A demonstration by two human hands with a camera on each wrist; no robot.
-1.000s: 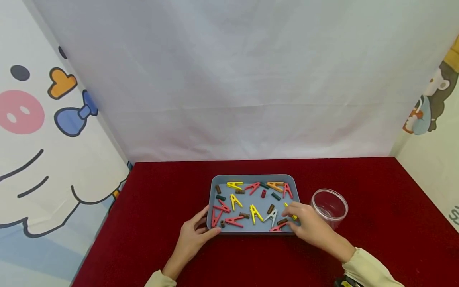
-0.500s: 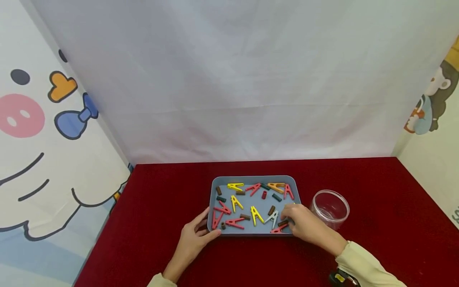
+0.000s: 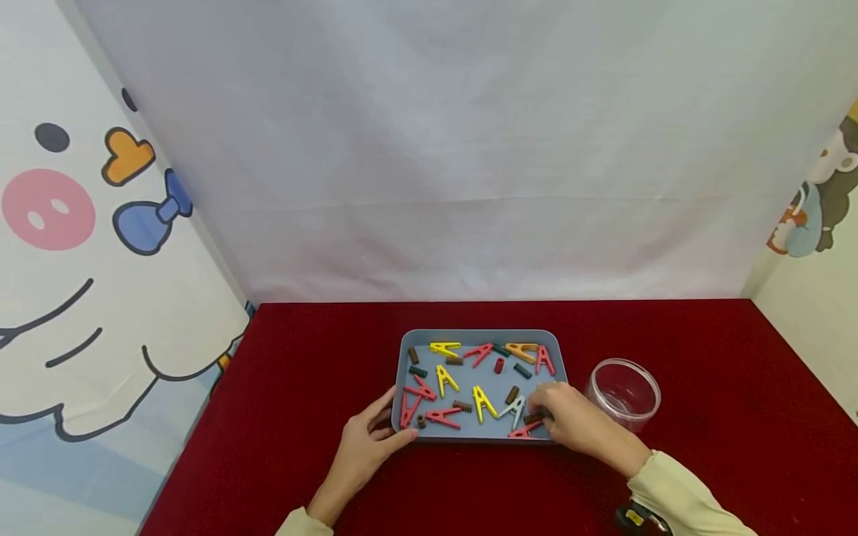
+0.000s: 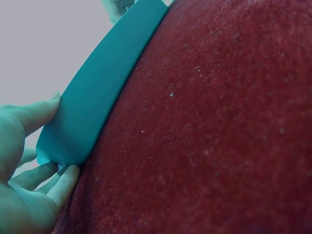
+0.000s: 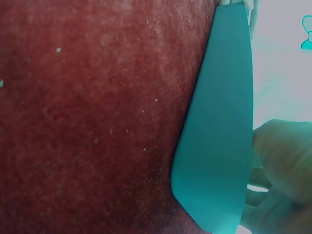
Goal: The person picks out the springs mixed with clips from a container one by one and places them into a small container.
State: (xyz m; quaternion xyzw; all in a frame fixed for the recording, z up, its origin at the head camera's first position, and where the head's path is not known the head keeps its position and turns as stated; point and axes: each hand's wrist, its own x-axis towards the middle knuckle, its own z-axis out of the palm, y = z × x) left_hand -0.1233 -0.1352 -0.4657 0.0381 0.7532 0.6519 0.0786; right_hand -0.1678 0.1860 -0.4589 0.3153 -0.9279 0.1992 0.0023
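Left hand [image 3: 362, 445] gripped the near-left corner of a shallow grey-blue rectangular tray [image 3: 479, 376], thumb at the rim, fingers against the outside. Tray sat on a desk [image 3: 482, 491] under dark red cloth. Risk: a pull at that one corner could skid or tip it and shuffle everything loose inside. Mid-tray, a small brown ribbed coil [image 3: 462, 406] looked likely to roll on a bump; a yellow plastic A-shaped clip [image 3: 482, 402] less so.

Right hand [image 3: 582, 418] reached over the tray's right end, fingers bent down inside. Fingertips hidden, couldn't tell if it had hold of anything. Tight spot: a pale grey A-shaped clip [image 3: 514, 408], a red A-shaped clip [image 3: 523, 431] by the near wall and a second brown coil [image 3: 532, 419] all lay close by. A pinch could grab two pieces or snag a leg. Clear round jar [image 3: 625, 398] stood just right of the tray; a wide wrist swing could topple it.

Axes: tray ran side to side. First coil about the same. Yellow clip roughly front to back, narrow end away from the person. Grey clip slanted, narrow end far-right, legs near-left. Red clip roughly side to side, couldn't call which way it pointed. Second coil also sideways.
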